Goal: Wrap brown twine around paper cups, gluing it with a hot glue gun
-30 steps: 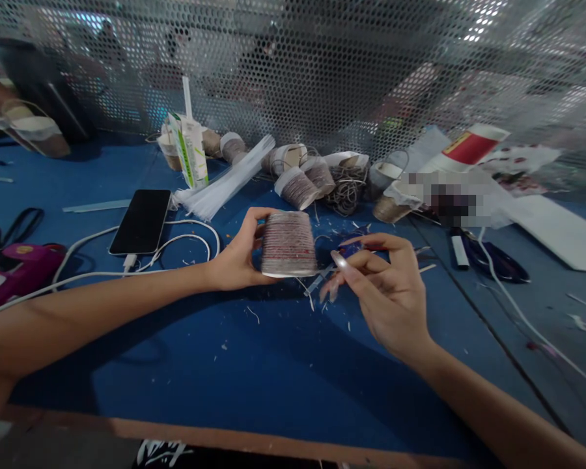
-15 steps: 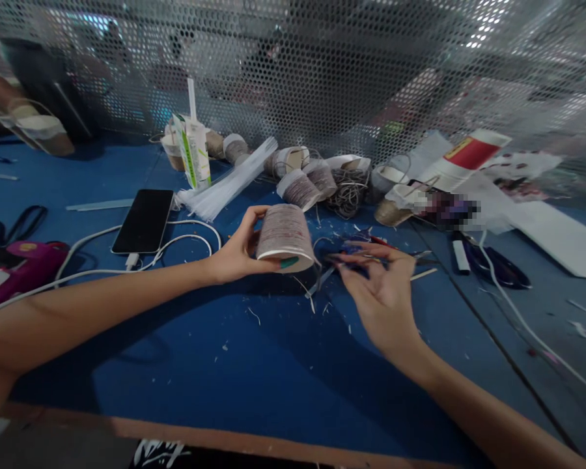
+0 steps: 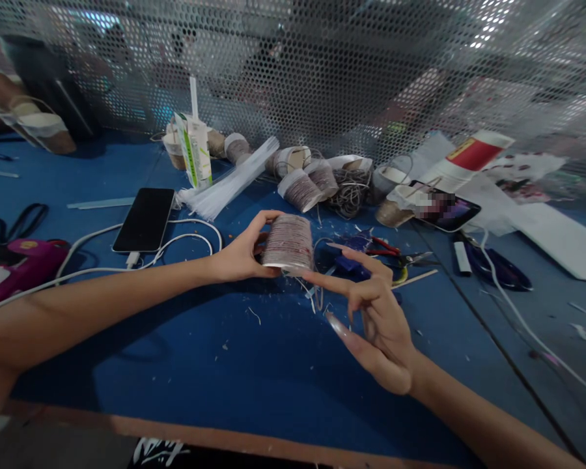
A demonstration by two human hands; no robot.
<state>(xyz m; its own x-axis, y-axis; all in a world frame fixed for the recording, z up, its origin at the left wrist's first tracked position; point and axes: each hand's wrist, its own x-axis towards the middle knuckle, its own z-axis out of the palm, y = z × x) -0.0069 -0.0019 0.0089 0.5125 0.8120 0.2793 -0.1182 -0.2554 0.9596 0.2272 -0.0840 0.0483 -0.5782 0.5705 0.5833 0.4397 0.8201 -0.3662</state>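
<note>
My left hand (image 3: 247, 254) is wrapped round the left side of a cup (image 3: 289, 242) wound with grey-brown cord, held above the blue table (image 3: 215, 384). The cup's white rim points down and towards me. My right hand (image 3: 371, 299) is open to the right of the cup, fingers apart, its index fingertip at the cup's lower right edge. A loose end of cord (image 3: 318, 293) hangs beside that fingertip. Behind the right hand lie red-handled pliers (image 3: 385, 247) and a dark blue object (image 3: 349, 266).
A phone (image 3: 144, 220) with a white cable and a magenta glue gun (image 3: 36, 260) lie at left. Further back are cord-wrapped cups (image 3: 300, 190), white sticks (image 3: 239, 179) and a cord bundle (image 3: 349, 189). Another phone (image 3: 446, 207) rests at right. At far left, a person's hand is near a small bucket (image 3: 49, 132).
The cup has tilted and shifted slightly right and down in my left hand. My right hand has moved down from the tools, with its index finger now reaching to the cup's edge.
</note>
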